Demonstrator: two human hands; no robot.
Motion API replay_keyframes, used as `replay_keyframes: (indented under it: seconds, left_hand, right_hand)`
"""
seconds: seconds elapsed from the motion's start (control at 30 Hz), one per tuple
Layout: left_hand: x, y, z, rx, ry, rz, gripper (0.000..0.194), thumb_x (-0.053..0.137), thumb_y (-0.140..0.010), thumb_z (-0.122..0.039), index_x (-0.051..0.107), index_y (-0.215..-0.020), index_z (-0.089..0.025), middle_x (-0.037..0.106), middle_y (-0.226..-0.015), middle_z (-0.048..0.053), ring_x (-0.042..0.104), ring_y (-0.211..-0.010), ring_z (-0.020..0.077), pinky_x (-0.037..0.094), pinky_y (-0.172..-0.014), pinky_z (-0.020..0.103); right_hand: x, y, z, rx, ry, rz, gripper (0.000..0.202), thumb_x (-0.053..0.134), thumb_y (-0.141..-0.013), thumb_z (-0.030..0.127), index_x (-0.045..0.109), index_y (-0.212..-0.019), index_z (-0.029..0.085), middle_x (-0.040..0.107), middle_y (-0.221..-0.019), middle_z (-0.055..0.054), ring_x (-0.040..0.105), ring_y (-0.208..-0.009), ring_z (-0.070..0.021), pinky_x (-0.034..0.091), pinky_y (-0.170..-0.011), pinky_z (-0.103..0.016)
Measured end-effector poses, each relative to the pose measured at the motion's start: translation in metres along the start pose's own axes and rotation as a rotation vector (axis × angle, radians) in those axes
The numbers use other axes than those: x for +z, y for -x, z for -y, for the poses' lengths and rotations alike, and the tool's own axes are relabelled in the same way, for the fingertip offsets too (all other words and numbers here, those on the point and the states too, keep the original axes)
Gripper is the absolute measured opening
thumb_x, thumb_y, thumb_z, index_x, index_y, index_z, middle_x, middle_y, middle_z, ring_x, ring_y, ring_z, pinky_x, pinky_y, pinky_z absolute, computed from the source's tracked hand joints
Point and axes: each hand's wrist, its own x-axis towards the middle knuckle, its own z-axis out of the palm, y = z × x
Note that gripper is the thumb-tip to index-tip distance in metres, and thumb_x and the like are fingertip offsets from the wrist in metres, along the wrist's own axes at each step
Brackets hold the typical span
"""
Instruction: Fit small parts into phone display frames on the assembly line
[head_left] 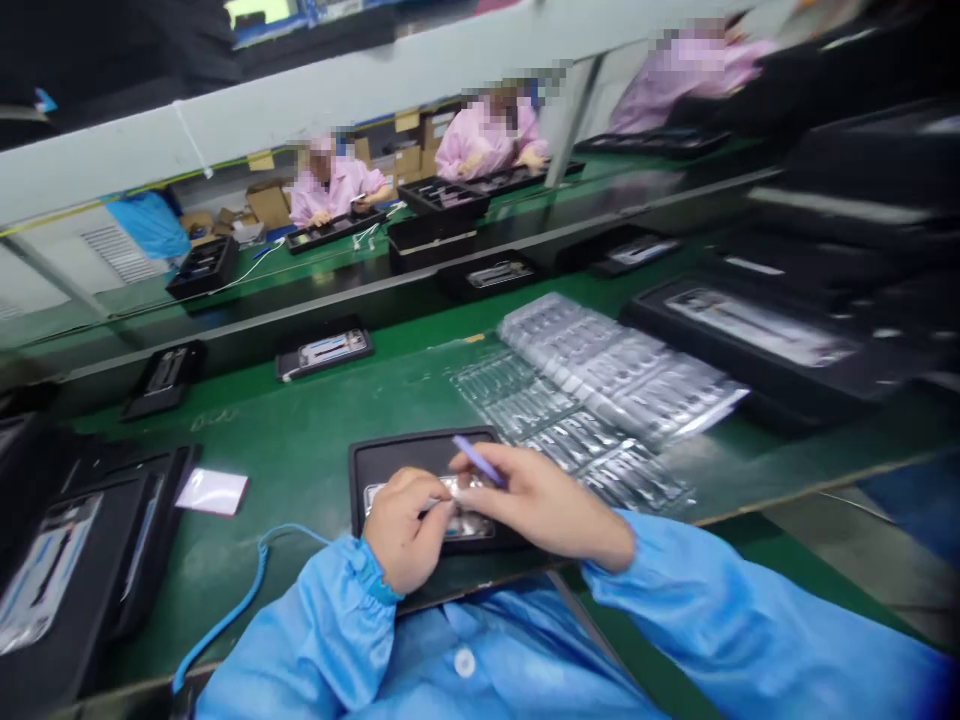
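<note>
A black tray (420,447) lies on the bench right in front of me, with a silver phone housing (480,528) in it. Over the housing, my left hand (405,527) is closed, thumb and index finger brought together; anything small between them is too hidden to name. My right hand (544,500) meets it fingertip to fingertip. A slim purple pen-like stick (480,461) rests in the right hand, its upper end pointing up and left. The hands cover much of the housing. A blue coiled cord (259,570) runs to my left sleeve.
Clear plastic blister sheets (592,390) lie beyond my right hand. Black trays with phone housings stand at the left (82,590) and right (757,330). A small white-pink card (212,492) lies left. Across the line, several people in pink work at trays.
</note>
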Motion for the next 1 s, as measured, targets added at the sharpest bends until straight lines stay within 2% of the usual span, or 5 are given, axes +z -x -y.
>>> replay_keyframes:
  seconds: [0.23, 0.5, 0.8, 0.9, 1.0]
  left_hand:
    - [-0.004, 0.015, 0.013, 0.113, -0.063, 0.042, 0.022, 0.062, -0.110, -0.034, 0.079, -0.104, -0.021, 0.081, -0.100, 0.011, 0.078, -0.095, 0.0235, 0.065, -0.093, 0.039]
    - [-0.001, 0.023, 0.014, 0.192, -0.090, -0.012, 0.018, 0.062, -0.110, -0.029, 0.077, -0.104, -0.020, 0.081, -0.097, 0.008, 0.078, -0.091, 0.0207, 0.067, -0.088, 0.036]
    - [0.002, 0.023, 0.013, 0.147, -0.123, 0.016, 0.014, 0.062, -0.109, -0.028, 0.074, -0.105, -0.021, 0.080, -0.099, 0.008, 0.075, -0.094, 0.0216, 0.065, -0.092, 0.038]
    - [-0.011, 0.017, 0.024, 0.075, -0.246, 0.036, 0.016, 0.070, -0.104, -0.033, 0.074, -0.114, -0.021, 0.079, -0.111, 0.011, 0.072, -0.112, 0.0290, 0.061, -0.106, 0.049]
    - [-0.027, 0.009, 0.038, -0.075, -0.439, 0.128, 0.038, 0.084, -0.094, -0.037, 0.072, -0.126, -0.021, 0.077, -0.129, 0.015, 0.063, -0.136, 0.0382, 0.051, -0.115, 0.060]
  right_hand:
    - [0.024, 0.021, -0.035, -0.205, 0.427, -0.004, 0.035, 0.052, -0.108, 0.040, 0.084, -0.123, 0.040, 0.083, -0.121, -0.007, 0.079, -0.112, -0.0297, 0.065, -0.103, -0.050]
    - [0.035, 0.030, -0.038, -0.613, 0.559, -0.217, 0.025, 0.065, -0.106, 0.015, 0.081, -0.122, 0.024, 0.085, -0.119, -0.007, 0.083, -0.103, -0.0200, 0.069, -0.092, -0.031]
    - [0.031, 0.030, -0.047, -0.601, 0.669, -0.179, 0.023, 0.063, -0.108, 0.017, 0.080, -0.122, 0.022, 0.085, -0.122, -0.008, 0.083, -0.102, -0.0206, 0.067, -0.087, -0.032]
    - [0.024, 0.021, -0.056, -0.568, 0.767, -0.216, 0.027, 0.058, -0.106, 0.015, 0.081, -0.121, 0.021, 0.083, -0.125, -0.010, 0.081, -0.104, -0.0225, 0.065, -0.085, -0.034]
    - [0.020, 0.003, -0.066, -0.514, 0.854, -0.234, 0.030, 0.057, -0.105, 0.017, 0.082, -0.120, 0.022, 0.077, -0.140, -0.012, 0.079, -0.104, -0.0226, 0.061, -0.074, -0.032]
